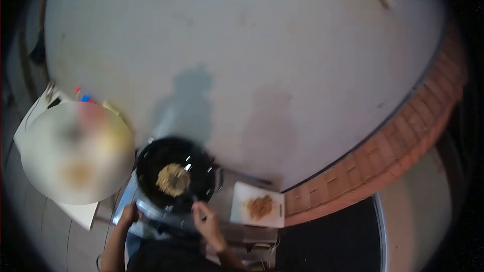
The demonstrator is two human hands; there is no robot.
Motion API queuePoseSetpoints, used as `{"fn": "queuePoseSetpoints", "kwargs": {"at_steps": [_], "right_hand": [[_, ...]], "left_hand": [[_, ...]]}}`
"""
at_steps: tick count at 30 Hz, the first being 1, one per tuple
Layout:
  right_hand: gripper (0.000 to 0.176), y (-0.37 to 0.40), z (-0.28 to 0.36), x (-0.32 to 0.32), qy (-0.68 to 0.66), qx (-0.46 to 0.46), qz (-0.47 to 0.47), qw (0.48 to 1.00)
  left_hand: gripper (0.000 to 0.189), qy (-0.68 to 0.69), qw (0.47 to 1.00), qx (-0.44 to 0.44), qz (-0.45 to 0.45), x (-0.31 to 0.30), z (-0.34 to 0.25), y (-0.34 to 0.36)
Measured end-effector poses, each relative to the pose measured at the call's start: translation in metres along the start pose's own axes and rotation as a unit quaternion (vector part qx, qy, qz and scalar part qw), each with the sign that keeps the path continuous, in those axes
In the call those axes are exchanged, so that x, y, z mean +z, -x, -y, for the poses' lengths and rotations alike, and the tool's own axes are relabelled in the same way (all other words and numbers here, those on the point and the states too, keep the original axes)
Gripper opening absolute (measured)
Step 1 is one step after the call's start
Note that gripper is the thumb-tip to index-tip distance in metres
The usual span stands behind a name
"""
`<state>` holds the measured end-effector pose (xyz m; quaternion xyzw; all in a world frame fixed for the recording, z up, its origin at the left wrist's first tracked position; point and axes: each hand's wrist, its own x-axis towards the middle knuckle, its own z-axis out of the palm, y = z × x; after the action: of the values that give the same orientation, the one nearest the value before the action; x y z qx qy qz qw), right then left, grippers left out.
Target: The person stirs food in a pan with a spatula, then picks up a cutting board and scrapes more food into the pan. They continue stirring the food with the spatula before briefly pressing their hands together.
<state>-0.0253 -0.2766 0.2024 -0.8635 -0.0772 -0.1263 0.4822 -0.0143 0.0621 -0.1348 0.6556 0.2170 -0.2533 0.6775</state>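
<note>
A black wok [201,174] sits in front of me, with pale chopped food [166,177] gathered in its middle. My right hand [205,223] is closed around the handle of a dark spatula [190,195], whose head rests in the food. The exact shape of that head is hard to make out. Near the wok's lower left side, my left hand [130,215] is curled closed; whatever it grips, if anything, is hidden. To the right of the wok lies a white cutting board [239,196] bearing a pile of brownish chopped food [260,207].
A white table [83,215] stands at the left, largely covered by a round blurred patch. Small coloured items [85,98] show at its back edge. Behind the wok rises a pale wall [302,60], with a brick edge [353,176] at right.
</note>
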Motion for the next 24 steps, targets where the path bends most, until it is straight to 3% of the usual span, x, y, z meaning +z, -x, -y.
{"fn": "queuePoseSetpoints", "kwargs": {"at_steps": [1,3,4,5,6,7,8,9,10,11,12,13,14,15,16,17,19,21,24], "right_hand": [[0.017,-0.001,0.003,0.006,-0.014,0.025,0.013,1.000],[0.013,0.007,-0.023,0.009,-0.045,-0.011,-0.055,0.997],[0.011,0.007,-0.013,0.000,-0.017,0.013,-0.028,0.999],[0.041,0.025,-0.127,0.054,-0.316,0.105,0.022,0.943],[0.037,0.015,-0.044,-0.001,-0.144,0.106,0.059,0.982],[0.019,0.000,-0.014,-0.020,-0.039,0.027,0.015,0.999],[0.022,-0.007,-0.036,-0.002,-0.192,0.124,-0.021,0.973],[0.013,-0.001,-0.074,0.009,-0.052,-0.009,-0.088,0.995],[0.016,0.003,-0.070,0.019,-0.020,-0.042,-0.164,0.985],[0.022,0.013,-0.070,0.029,-0.039,0.061,-0.228,0.971],[0.025,0.010,-0.056,0.012,-0.128,0.152,-0.154,0.968],[0.029,0.007,-0.044,-0.005,-0.210,0.236,-0.090,0.944],[0.029,0.008,-0.040,-0.009,-0.225,0.263,-0.133,0.929],[0.030,0.005,-0.036,-0.005,-0.235,0.277,-0.176,0.915],[0.031,0.001,-0.030,-0.014,-0.238,0.294,-0.118,0.918],[0.033,-0.005,-0.026,-0.021,-0.244,0.311,-0.057,0.917],[0.031,-0.012,-0.033,-0.009,-0.188,0.213,-0.084,0.955],[0.030,-0.032,-0.028,-0.011,-0.213,0.145,-0.046,0.965],[0.031,-0.069,0.003,-0.026,-0.063,0.126,-0.005,0.990]], "left_hand": [[0.059,-0.249,0.967,0.034,-0.037,0.011,-0.025,0.007],[0.040,-0.209,0.975,0.064,-0.048,0.013,0.015,-0.031],[0.032,-0.171,0.982,0.070,-0.036,0.005,0.033,-0.054],[0.026,-0.097,0.992,0.076,0.015,-0.020,0.046,-0.079],[0.028,-0.156,0.985,0.075,-0.012,0.002,0.029,-0.070],[0.033,-0.160,0.982,0.094,-0.045,0.017,-0.001,-0.048],[0.040,-0.148,0.979,0.111,-0.086,0.022,-0.022,-0.019],[0.047,-0.101,0.967,0.130,-0.192,0.038,-0.040,0.019],[0.049,-0.201,0.973,0.103,-0.040,0.017,-0.057,0.044],[0.045,-0.008,0.995,0.020,0.097,-0.013,-0.023,0.016],[0.033,0.035,0.995,0.057,0.080,-0.013,-0.018,0.022],[0.023,-0.265,0.962,0.042,-0.055,0.003,-0.039,0.031],[0.021,-0.216,0.971,0.071,-0.075,0.027,-0.073,0.058],[0.037,-0.149,0.986,0.065,-0.028,-0.007,-0.006,-0.002],[0.064,0.096,0.994,-0.058,-0.003,0.010,-0.035,0.018],[0.078,0.098,0.993,-0.058,-0.032,0.027,-0.063,0.042],[0.078,0.041,0.999,-0.022,-0.024,0.029,-0.083,0.067],[0.077,0.058,0.998,0.027,-0.001,0.035,-0.098,0.081],[0.075,0.085,0.996,-0.016,-0.004,0.042,-0.115,0.095]]}}
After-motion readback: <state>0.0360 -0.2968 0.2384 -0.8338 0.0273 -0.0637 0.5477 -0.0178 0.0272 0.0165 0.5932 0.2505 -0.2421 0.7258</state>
